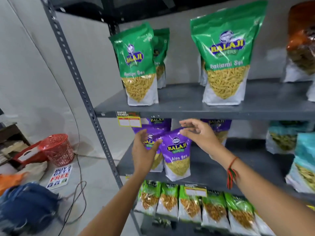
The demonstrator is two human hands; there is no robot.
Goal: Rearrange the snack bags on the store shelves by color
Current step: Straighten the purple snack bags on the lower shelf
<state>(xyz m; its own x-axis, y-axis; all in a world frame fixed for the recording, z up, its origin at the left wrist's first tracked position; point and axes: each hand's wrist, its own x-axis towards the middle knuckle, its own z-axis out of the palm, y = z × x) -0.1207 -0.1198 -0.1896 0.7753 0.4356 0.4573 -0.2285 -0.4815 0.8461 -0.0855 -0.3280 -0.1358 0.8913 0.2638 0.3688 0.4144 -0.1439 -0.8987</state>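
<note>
A: Purple bag, middle shelf?
B: Upright, yellow sev inside. Left hand and right hand flank it, fingers spread, holding nothing.
A: Beyond?
B: Green bags above; red basket on the floor.

Between the two hands stands a purple Aloo Sev bag with a white base. Above them, green-topped Ratlami Sev bags show yellow sev over white. Right of the right hand sit teal bags. A red-and-green thread circles its wrist.
</note>
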